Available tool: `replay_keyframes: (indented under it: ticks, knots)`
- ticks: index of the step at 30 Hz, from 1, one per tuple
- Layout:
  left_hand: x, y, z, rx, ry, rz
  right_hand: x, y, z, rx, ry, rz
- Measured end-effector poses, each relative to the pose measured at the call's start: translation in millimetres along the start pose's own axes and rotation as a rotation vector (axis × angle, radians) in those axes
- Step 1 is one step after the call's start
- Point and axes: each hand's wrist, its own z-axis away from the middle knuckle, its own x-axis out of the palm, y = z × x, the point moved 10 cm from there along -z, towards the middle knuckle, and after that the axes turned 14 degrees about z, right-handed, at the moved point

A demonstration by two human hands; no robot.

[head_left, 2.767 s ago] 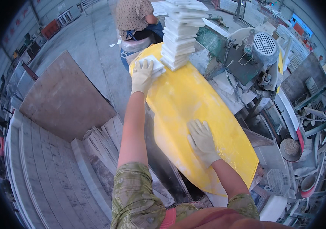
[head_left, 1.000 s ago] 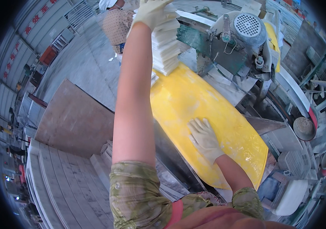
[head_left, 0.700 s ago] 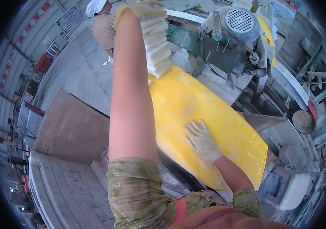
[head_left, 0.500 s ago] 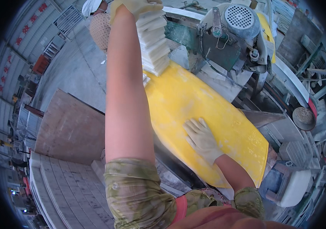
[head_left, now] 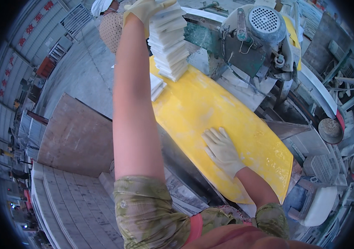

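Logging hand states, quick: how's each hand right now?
Left hand: at the white stack, grip can't be told.
Right hand: open, flat on the yellow surface.

The head fisheye looks down from nearby, its edges seemingly blurred.

My right hand lies flat on the yellow bench, and I have bare surface ahead of my fingertips up to the tall stack of white slabs, which blocks a straight sweep to the far end. My left hand is up by its top. Left of its foot, a low white pile leaves only a narrow strip between. Beyond the bench's right edge, the motor machine bars my way.
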Motion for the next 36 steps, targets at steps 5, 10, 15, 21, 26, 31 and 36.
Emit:
replay_keyframes:
  ticks: [5, 10, 15, 21, 26, 31, 36]
  knots:
    - [4, 2, 11, -0.046, 0.005, -0.187, -5, -1, 0, -0.003, 0.059, -0.020]
    - [3, 6, 8, -0.081, -0.053, -0.228, -9, -2, 2, 0.000, 0.098, -0.017]
    - [-1, 14, 14, -0.138, -0.054, -0.219, -5, 2, 3, 0.009, 0.060, -0.044]
    - [-7, 15, 18, -0.170, -0.031, -0.173, -3, 6, 6, 0.020, 0.085, -0.040]
    - [-7, 13, 13, -0.178, -0.054, -0.170, -2, 7, 7, 0.014, 0.084, -0.078]
    - [-33, -5, -9, -0.227, 0.063, -0.380, -7, 7, 6, 0.012, 0.091, -0.069]
    - [29, 17, -39, 0.639, -0.307, -1.380, -5, 5, 4, -0.003, 0.061, -0.056]
